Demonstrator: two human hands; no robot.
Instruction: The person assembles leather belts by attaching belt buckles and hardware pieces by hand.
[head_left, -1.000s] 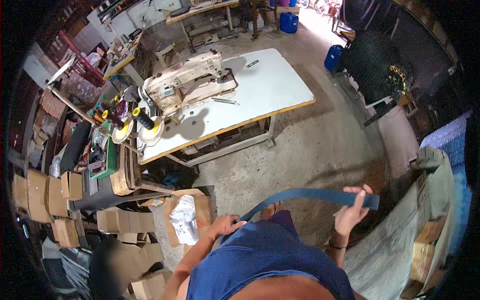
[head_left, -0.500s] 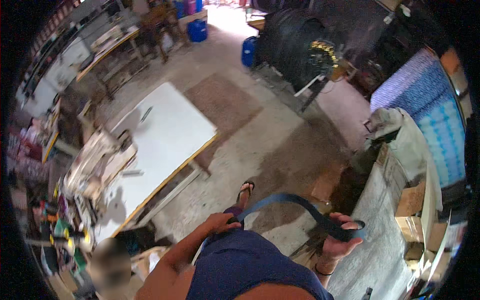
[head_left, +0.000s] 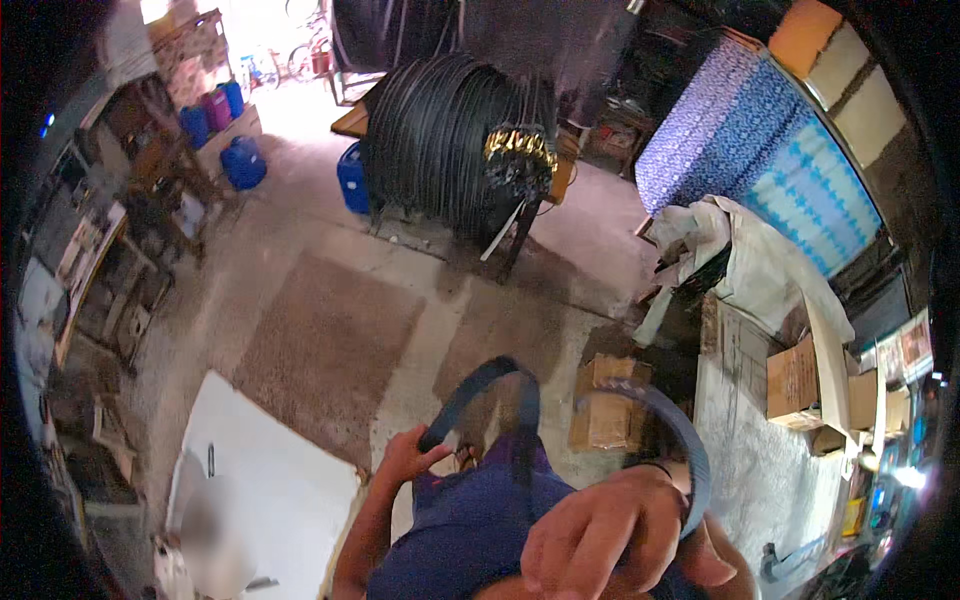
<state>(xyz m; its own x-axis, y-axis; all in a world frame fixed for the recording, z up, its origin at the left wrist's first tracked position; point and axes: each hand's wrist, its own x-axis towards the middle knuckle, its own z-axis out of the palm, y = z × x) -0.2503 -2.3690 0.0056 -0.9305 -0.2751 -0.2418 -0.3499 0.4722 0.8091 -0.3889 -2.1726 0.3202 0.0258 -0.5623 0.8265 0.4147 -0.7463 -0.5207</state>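
Observation:
A long, dark blue-black belt (head_left: pixel 490 375) arches up between my two hands and hangs down in front of my dark blue clothing. My left hand (head_left: pixel 408 455) is closed round one part of it, at the left of my body. Close to the camera, my right hand (head_left: pixel 610 530) is raised with its fingers curled down. Another curve of the belt bends over beside the right wrist and runs down by the thumb. Exactly where the right fingers grip it is hidden. A dark band circles the right wrist.
A white-topped table (head_left: pixel 270 480) stands at my left. Ahead, many black belts with gold-coloured buckles (head_left: pixel 520 148) lie heaped on a table. Cardboard boxes (head_left: pixel 610 405), a grey surface (head_left: pixel 740 440) and a pale cloth (head_left: pixel 760 250) are at the right; blue drums (head_left: pixel 242 163) stand far left.
The view has swung rightward, so the white table sits lower. My right hand has come up and nearer the camera, its fingers now curled down. The left hand still holds the belt.

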